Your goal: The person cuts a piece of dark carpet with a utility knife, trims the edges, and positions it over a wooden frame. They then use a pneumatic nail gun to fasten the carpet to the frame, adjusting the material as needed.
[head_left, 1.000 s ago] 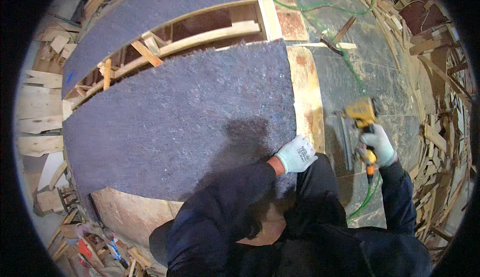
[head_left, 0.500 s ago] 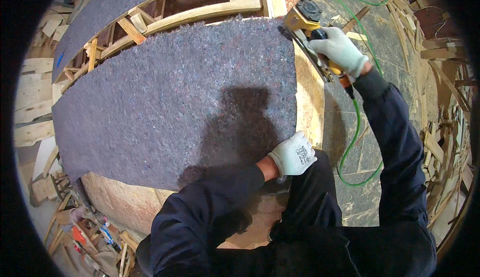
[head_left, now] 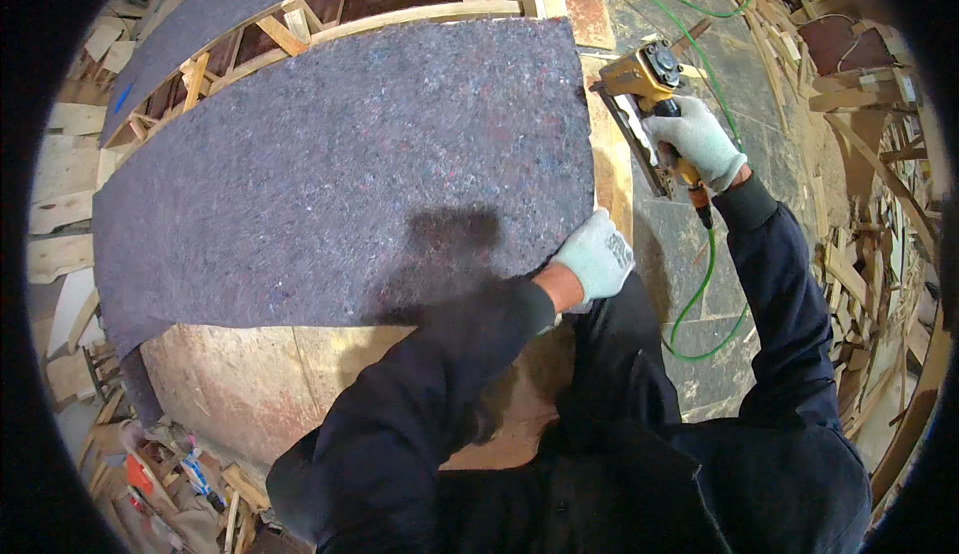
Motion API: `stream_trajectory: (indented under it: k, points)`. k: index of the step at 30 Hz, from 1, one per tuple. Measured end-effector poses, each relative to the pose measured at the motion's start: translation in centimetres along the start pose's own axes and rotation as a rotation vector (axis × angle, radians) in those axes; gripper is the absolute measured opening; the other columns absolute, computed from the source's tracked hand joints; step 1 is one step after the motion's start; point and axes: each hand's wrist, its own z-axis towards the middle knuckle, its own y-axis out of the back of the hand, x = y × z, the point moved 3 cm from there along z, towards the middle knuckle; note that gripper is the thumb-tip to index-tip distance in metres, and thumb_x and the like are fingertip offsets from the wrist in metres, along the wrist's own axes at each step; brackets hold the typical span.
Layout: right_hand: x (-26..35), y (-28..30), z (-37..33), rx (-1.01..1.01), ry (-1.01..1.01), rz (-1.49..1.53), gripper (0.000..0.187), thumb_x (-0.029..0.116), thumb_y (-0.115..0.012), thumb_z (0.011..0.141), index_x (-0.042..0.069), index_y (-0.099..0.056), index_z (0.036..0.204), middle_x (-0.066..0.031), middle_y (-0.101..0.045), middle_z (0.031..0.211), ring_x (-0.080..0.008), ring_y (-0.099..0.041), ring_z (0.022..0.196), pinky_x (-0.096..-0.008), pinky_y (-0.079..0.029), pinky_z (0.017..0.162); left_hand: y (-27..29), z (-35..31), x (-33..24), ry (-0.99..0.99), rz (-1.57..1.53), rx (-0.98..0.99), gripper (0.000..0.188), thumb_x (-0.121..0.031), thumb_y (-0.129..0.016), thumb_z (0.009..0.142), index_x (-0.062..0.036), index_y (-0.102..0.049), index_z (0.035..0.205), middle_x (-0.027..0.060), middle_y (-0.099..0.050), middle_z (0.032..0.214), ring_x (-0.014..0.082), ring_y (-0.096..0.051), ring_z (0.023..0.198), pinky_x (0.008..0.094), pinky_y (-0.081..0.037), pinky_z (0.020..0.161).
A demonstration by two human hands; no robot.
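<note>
A grey speckled felt sheet (head_left: 350, 164) lies over a wooden frame, with a strip of pale wood (head_left: 611, 159) showing along its right edge. At the sheet's near right corner, my white-gloved left hand (head_left: 596, 254) has its fingers closed on the felt edge; the fingertips are partly hidden. My right hand (head_left: 701, 139), gloved too, grips a yellow and black air nail gun (head_left: 639, 72). The gun's nose is just right of the felt's right edge, above the wood strip. A green air hose (head_left: 709, 274) runs from the gun's handle end.
Beyond the felt lies an open frame section with wooden braces (head_left: 283, 36). Bare boards (head_left: 240, 369) show below the felt's near edge. Scrap wood (head_left: 859, 284) is heaped at the right, and more offcuts (head_left: 62, 209) lie at the left. Dark floor tiles (head_left: 714, 304) show beside the frame.
My right hand has drawn the nail gun back from the felt's far right corner, rightward and toward me. My left hand stays at the near corner, turned slightly. The view has shifted a little.
</note>
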Motion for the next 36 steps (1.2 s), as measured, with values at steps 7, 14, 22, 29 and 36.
stream_trajectory:
  k: [7, 14, 22, 29, 36]
  points:
    - [0.9, -2.2, -0.5, -0.018, -0.013, -0.01, 0.018, 0.015, -0.07, 0.085, -0.001, -0.061, 0.084, -0.0031, -0.059, 0.064, -0.0136, -0.056, 0.05, -0.0317, -0.045, 0.046, 0.5, -0.1, 0.6, -0.005, -0.075, 0.016, 0.042, -0.032, -0.048, 0.099, -0.0118, -0.076, 0.075, 0.0084, -0.074, 0.077, 0.0276, -0.067, 0.074, 0.044, -0.041, 0.08]
    - [0.1, -4.2, 2.6, -0.13, 0.006, -0.197, 0.018, 0.015, -0.069, 0.083, 0.001, -0.061, 0.075, -0.0043, -0.057, 0.06, -0.0158, -0.057, 0.05, -0.0328, -0.044, 0.046, -0.8, 0.2, 0.5, -0.02, -0.03, -0.023, 0.038, -0.031, -0.05, 0.096, -0.0119, -0.077, 0.077, 0.0085, -0.074, 0.077, 0.0252, -0.069, 0.072, 0.044, -0.042, 0.072]
    - [-2.0, -4.3, -5.2, -0.044, -0.043, -0.121, 0.02, 0.018, -0.074, 0.082, -0.002, -0.068, 0.083, -0.0041, -0.063, 0.066, -0.0131, -0.058, 0.051, -0.0315, -0.046, 0.048, -1.0, 0.2, -1.2, -0.011, 0.064, 0.016, 0.029, -0.028, -0.054, 0.09, -0.016, -0.079, 0.081, 0.0077, -0.075, 0.079, 0.0245, -0.07, 0.073, 0.0454, -0.041, 0.069]
    - [-2.4, -5.5, -9.2, 0.034, -0.08, -0.234, 0.024, 0.021, -0.073, 0.082, -0.002, -0.068, 0.086, -0.0062, -0.064, 0.068, -0.0156, -0.061, 0.054, -0.0331, -0.049, 0.053, -3.4, -0.5, -8.3, 0.025, -0.054, -0.008, 0.024, -0.025, -0.056, 0.085, -0.0131, -0.076, 0.08, 0.0105, -0.074, 0.078, 0.026, -0.069, 0.07, 0.0429, -0.044, 0.07]
    - [-5.5, -6.2, -14.1, 0.066, 0.042, -0.405, 0.041, 0.032, -0.072, 0.077, -0.005, -0.07, 0.095, -0.0202, -0.07, 0.08, -0.0294, -0.071, 0.075, -0.0394, -0.054, 0.072, -10.9, -5.7, -14.2, 0.511, -0.651, -0.162, 0.038, -0.041, -0.053, 0.097, -0.0085, -0.071, 0.089, 0.0134, -0.073, 0.093, 0.0319, -0.068, 0.085, 0.0458, -0.05, 0.079]
